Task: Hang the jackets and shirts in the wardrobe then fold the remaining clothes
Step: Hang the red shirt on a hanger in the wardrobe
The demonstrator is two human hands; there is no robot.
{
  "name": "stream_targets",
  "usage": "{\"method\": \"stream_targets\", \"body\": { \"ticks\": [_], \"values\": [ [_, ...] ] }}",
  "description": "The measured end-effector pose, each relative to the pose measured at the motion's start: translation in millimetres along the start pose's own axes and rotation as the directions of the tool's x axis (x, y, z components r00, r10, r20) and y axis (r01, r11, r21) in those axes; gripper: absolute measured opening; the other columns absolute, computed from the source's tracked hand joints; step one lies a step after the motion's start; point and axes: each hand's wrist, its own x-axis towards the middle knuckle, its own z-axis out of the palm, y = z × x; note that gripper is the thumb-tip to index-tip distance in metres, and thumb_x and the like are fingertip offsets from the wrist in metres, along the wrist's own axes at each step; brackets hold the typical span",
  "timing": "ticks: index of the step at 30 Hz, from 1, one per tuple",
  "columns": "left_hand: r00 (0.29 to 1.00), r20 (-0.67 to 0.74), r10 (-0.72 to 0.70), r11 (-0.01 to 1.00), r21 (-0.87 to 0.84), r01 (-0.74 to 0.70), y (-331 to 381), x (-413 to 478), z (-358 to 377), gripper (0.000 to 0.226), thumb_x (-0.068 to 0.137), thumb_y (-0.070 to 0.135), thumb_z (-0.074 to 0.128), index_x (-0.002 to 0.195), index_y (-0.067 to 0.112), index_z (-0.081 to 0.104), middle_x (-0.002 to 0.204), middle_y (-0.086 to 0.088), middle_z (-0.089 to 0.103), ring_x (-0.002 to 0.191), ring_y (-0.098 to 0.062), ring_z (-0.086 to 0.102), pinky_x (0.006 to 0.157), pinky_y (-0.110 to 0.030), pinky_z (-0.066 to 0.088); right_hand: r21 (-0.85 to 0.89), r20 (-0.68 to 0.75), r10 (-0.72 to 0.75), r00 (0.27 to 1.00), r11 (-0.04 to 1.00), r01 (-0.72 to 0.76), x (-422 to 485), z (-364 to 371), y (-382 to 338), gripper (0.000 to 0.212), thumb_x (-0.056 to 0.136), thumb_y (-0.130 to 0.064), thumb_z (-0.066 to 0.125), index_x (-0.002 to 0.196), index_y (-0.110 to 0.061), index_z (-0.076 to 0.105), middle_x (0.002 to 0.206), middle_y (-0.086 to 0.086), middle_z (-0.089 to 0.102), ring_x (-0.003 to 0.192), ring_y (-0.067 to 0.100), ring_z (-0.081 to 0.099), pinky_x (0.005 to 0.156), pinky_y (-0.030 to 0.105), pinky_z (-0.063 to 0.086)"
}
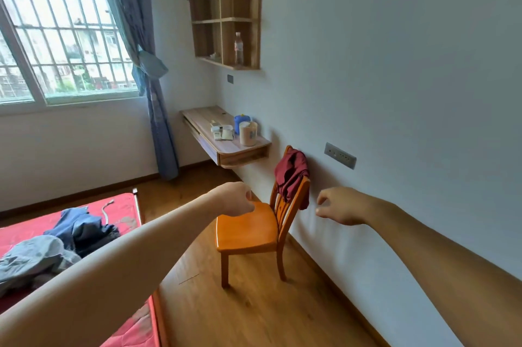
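Observation:
A dark red garment [291, 174] hangs over the backrest of an orange wooden chair [245, 230] by the right wall. Both my arms stretch out toward it. My left hand [237, 199] hovers over the seat with fingers loosely curled, holding nothing. To the right of the backrest, near the wall, my right hand [339, 205] is likewise loosely curled and empty. On the red bed [121, 211] at lower left lies a pile of clothes: a dark blue garment [79, 228] and a grey-blue one [31, 259]. No wardrobe is in view.
A wall-mounted wooden desk [226, 146] with a blue container, a beige jar and small items stands behind the chair. Above it hangs a wooden shelf unit [226, 19] holding a bottle. A barred window and blue curtain [158, 109] fill the left. Wooden floor lies between bed and chair.

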Motion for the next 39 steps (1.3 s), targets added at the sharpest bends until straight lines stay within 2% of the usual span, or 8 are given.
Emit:
{"method": "stream_targets", "body": {
  "ticks": [5,8,10,14,19,24,32,39],
  "values": [
    [1.000,-0.004,-0.024,1.000,-0.018,0.024,-25,102,-21,0.036,0.094,0.038,0.063,0.123,0.017,0.062,0.111,-0.001,0.065,0.101,-0.019,0.062,0.092,-0.037,0.055,0.006,-0.004,-0.018,1.000,1.000,0.018,111,-27,7,0.036,0.102,-0.039,0.054,0.130,-0.018,0.059,0.129,0.006,0.064,0.112,0.021,0.061,0.093,0.033,0.048],
    [0.999,0.001,-0.039,0.999,-0.028,0.039,-39,158,-28,0.035,0.094,0.038,0.063,0.122,0.017,0.062,0.107,0.000,0.065,0.098,-0.018,0.062,0.089,-0.035,0.055,0.026,0.017,-0.023,1.000,0.999,0.022,174,-37,13,0.032,0.102,-0.037,0.053,0.126,-0.016,0.059,0.119,0.004,0.066,0.086,0.007,0.059,0.067,0.019,0.043],
    [0.999,0.008,-0.044,0.999,-0.026,0.044,-46,192,-30,0.036,0.095,0.038,0.063,0.124,0.017,0.061,0.109,-0.001,0.065,0.099,-0.018,0.062,0.085,-0.032,0.054,0.027,0.022,-0.016,1.000,1.000,0.015,214,-41,20,0.028,0.102,-0.037,0.054,0.121,-0.018,0.061,0.113,0.002,0.067,0.076,0.001,0.055,0.060,0.016,0.037],
    [0.998,0.031,-0.053,0.998,-0.040,0.054,-56,256,-23,0.043,0.094,0.040,0.063,0.130,0.017,0.059,0.116,-0.002,0.064,0.103,-0.021,0.062,0.089,-0.035,0.055,-0.007,0.031,0.003,1.000,1.000,-0.003,286,-43,38,0.024,0.100,-0.041,0.054,0.114,-0.022,0.061,0.106,0.000,0.067,0.080,0.005,0.059,0.063,0.021,0.041],
    [0.997,0.061,-0.045,0.998,-0.040,0.048,-60,333,-6,0.044,0.092,0.039,0.063,0.131,0.018,0.058,0.120,-0.003,0.063,0.106,-0.023,0.060,0.087,-0.035,0.053,-0.053,0.058,0.047,0.997,0.998,-0.044,369,-38,69,0.030,0.097,-0.046,0.056,0.115,-0.022,0.061,0.103,0.001,0.065,0.092,0.018,0.062,0.086,0.037,0.053],
    [0.997,0.070,-0.027,0.999,-0.032,0.029,-59,417,9,0.041,0.091,0.039,0.064,0.126,0.018,0.058,0.115,-0.002,0.063,0.101,-0.022,0.061,0.088,-0.041,0.057,-0.076,0.080,0.052,0.995,0.996,-0.046,456,-32,98,0.030,0.098,-0.044,0.052,0.118,-0.021,0.056,0.113,0.004,0.064,0.097,0.022,0.061,0.086,0.038,0.052],
    [0.986,0.163,-0.015,1.000,-0.013,0.018,-42,546,34,0.048,0.093,0.035,0.060,0.137,0.017,0.054,0.126,-0.005,0.061,0.109,-0.025,0.060,0.089,-0.038,0.055,-0.154,0.047,0.102,0.994,0.984,-0.094,567,-19,140,0.022,0.097,-0.046,0.048,0.104,-0.026,0.049,0.098,0.000,0.059,0.087,0.021,0.059,0.075,0.037,0.050],
    [0.957,0.279,0.077,0.997,0.000,-0.080,-36,633,60,0.045,0.094,0.036,0.060,0.136,0.022,0.053,0.124,-0.005,0.055,0.103,-0.025,0.060,0.084,-0.040,0.057,-0.081,0.130,0.139,0.982,0.988,-0.129,628,3,165,0.020,0.097,-0.043,0.050,0.103,-0.024,0.048,0.096,0.000,0.059,0.084,0.021,0.059,0.078,0.040,0.054]
  ]
}}
